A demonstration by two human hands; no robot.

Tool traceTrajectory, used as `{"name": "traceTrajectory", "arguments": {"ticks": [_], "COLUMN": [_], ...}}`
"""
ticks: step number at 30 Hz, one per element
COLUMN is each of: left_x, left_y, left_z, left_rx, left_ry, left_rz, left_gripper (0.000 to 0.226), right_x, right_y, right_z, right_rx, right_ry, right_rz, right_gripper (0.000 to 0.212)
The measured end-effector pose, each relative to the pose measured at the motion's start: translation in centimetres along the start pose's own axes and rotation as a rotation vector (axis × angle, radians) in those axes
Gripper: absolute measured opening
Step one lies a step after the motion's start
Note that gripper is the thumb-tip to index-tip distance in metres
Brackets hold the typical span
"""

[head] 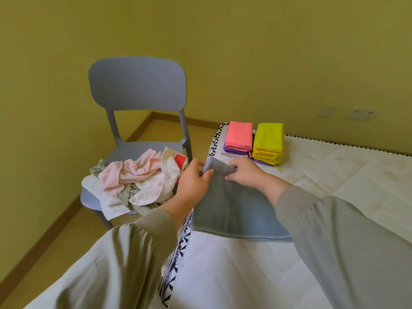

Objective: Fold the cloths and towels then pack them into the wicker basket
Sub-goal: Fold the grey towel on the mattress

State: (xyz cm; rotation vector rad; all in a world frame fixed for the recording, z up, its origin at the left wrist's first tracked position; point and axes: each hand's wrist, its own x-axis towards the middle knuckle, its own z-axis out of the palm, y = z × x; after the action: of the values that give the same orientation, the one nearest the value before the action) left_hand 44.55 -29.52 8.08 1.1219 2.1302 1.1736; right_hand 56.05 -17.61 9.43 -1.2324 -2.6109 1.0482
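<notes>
A grey towel [231, 210] lies on the near left corner of the mattress [347, 175]. My left hand [194, 179] pinches its far left corner. My right hand [245, 172] grips the far edge right beside it, bunching the cloth. Behind the hands stand two stacks of folded cloths: a pink cloth [239, 136] on purple ones, and yellow cloths [268, 141] on a purple one. A heap of unfolded towels [133, 181], pink, white and grey-green, sits on the chair seat. No wicker basket is in view.
A grey plastic chair [138, 85] stands left of the mattress, close to the yellow wall. Wooden floor shows around the chair. Wall sockets [361, 113] sit low on the right wall. The mattress stretches off to the right.
</notes>
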Motion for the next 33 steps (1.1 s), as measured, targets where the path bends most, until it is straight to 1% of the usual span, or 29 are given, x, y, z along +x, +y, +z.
{"name": "traceTrajectory", "arguments": {"ticks": [1, 2, 3, 4, 5, 7, 9, 11, 13, 14, 15, 16, 17, 19, 20, 22, 24, 27, 29, 31, 33], "left_x": [0.0, 0.0, -0.1, -0.3, -0.5, -0.8, -1.1, -1.5, -1.9, -2.1, -2.4, -2.5, -2.6, -3.0, -3.2, -3.8, -4.4, -4.7, -4.6, -4.5, -4.6], "left_y": [0.8, 1.6, 2.3, 2.8, 3.3, 4.6, 6.5, 8.5, 10.3, 10.9, 11.3, 11.5, 11.4, 11.1, 11.0, 11.2, 11.8, 12.4, 12.7, 12.9, 13.2], "left_z": [-0.7, -1.5, -2.1, -2.8, -3.6, -4.9, -6.2, -7.5, -9.2, -10.1, -11.1, -12.1, -12.9, -14.3, -14.6, -14.8, -14.5, -14.3, -14.5, -14.5, -14.5], "left_rx": [-0.091, -0.129, -0.104, -0.017, 0.105, 0.311, 0.427, 0.47, 0.467, 0.478, 0.486, 0.459, 0.363, 0.05, -0.091, -0.247, -0.253, -0.111, -0.046, -0.007, 0.041], "left_ry": [-0.041, -0.114, -0.197, -0.251, -0.261, -0.223, -0.191, -0.159, -0.155, -0.172, -0.194, -0.218, -0.226, -0.198, -0.156, -0.083, -0.018, 0.117, 0.193, 0.215, 0.218], "left_rz": [-0.098, -0.175, -0.234, -0.251, -0.221, -0.09, 0.029, 0.108, 0.12, 0.094, 0.05, 0.007, -0.03, -0.059, -0.036, 0.047, 0.119, 0.238, 0.295, 0.322, 0.355], "left_gripper": [0.031, 0.034, 0.031, 0.027, 0.026, 0.026, 0.026, 0.027, 0.024, 0.021, 0.021, 0.023, 0.024, 0.02, 0.015, 0.007, 0.008, 0.012, 0.014, 0.018, 0.022], "right_x": [-0.4, -0.8, -1.1, -1.5, -2.1, -3.0, -3.8, -4.7, -5.7, -6.1, -6.6, -6.8, -7.1, -7.6, -7.8, -8.1, -8.6, -9.2, -9.7, -10.1, -10.6], "right_y": [-0.6, -1.1, -1.5, -1.8, -2.2, -2.9, -3.9, -5.3, -6.7, -7.3, -7.6, -7.7, -7.8, -8.1, -8.2, -8.7, -9.2, -9.9, -10.4, -10.9, -11.2], "right_z": [-1.0, -2.0, -2.8, -3.5, -4.3, -5.5, -6.5, -7.2, -8.1, -8.5, -8.9, -9.3, -9.6, -10.1, -10.3, -10.7, -10.9, -11.2, -11.7, -12.4, -12.9], "right_rx": [0.027, 0.06, 0.103, 0.141, 0.17, 0.25, 0.36, 0.47, 0.585, 0.645, 0.699, 0.744, 0.784, 0.84, 0.861, 0.881, 0.884, 0.842, 0.647, 0.368, 0.159], "right_ry": [0.021, 0.038, 0.057, 0.074, 0.08, 0.046, -0.006, -0.006, 0.026, 0.043, 0.063, 0.081, 0.094, 0.119, 0.14, 0.2, 0.258, 0.308, 0.415, 0.572, 0.636], "right_rz": [-0.001, 0.001, 0.003, 0.003, -0.003, -0.017, -0.054, -0.08, -0.099, -0.112, -0.128, -0.143, -0.152, -0.161, -0.168, -0.177, -0.181, -0.216, -0.275, -0.317, -0.382], "right_gripper": [0.035, 0.027, 0.019, 0.018, 0.016, 0.011, 0.018, 0.026, 0.019, 0.013, 0.011, 0.014, 0.018, 0.022, 0.024, 0.028, 0.032, 0.033, 0.032, 0.035, 0.035]}}
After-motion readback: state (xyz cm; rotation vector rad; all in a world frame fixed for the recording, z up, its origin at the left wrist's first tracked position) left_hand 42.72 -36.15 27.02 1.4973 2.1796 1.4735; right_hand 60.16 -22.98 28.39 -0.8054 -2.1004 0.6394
